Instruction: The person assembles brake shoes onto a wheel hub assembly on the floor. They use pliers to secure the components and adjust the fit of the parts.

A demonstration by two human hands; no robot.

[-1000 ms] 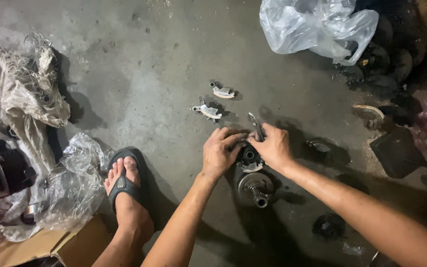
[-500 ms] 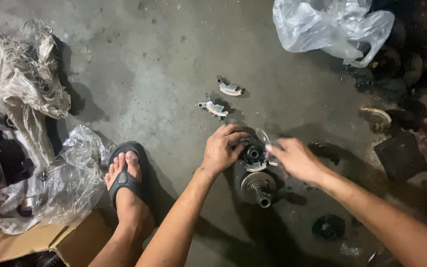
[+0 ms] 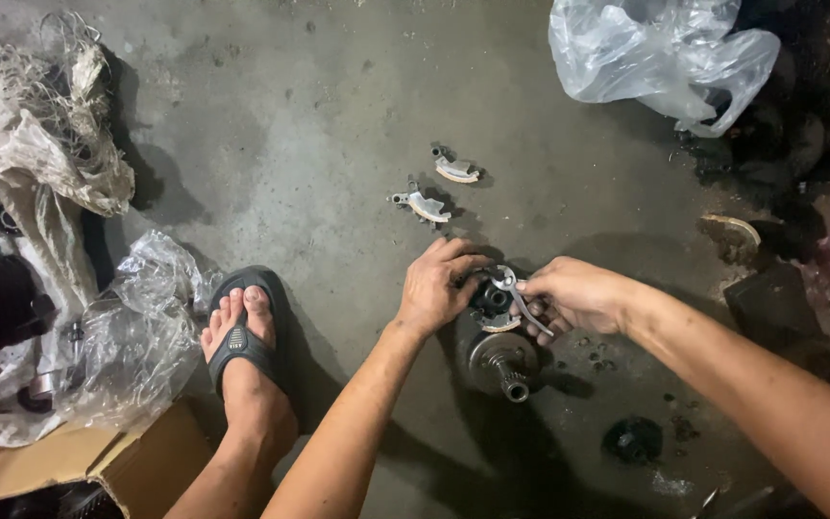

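Observation:
On the concrete floor my left hand (image 3: 437,284) grips a small dark round metal part (image 3: 488,300) with a pale curved shoe along its lower edge. My right hand (image 3: 573,292) holds a small silver tool (image 3: 517,295) whose tip rests on that part. Just below stands a round metal hub with a splined shaft (image 3: 502,362). Two loose curved shoes with pale lining lie farther away: one (image 3: 422,205) above my left hand, another (image 3: 456,170) beyond it.
My sandalled foot (image 3: 240,332) rests at the left. Crumpled clear plastic (image 3: 136,327), frayed cloth (image 3: 40,144) and a cardboard box (image 3: 69,457) lie left. A plastic bag (image 3: 660,53) and dark greasy parts (image 3: 780,154) sit at the upper right. A black cap (image 3: 634,439) lies at the lower right.
My right hand has drawn back from on top of the round part to its right side and now holds the silver tool against it. My left hand stays on the part.

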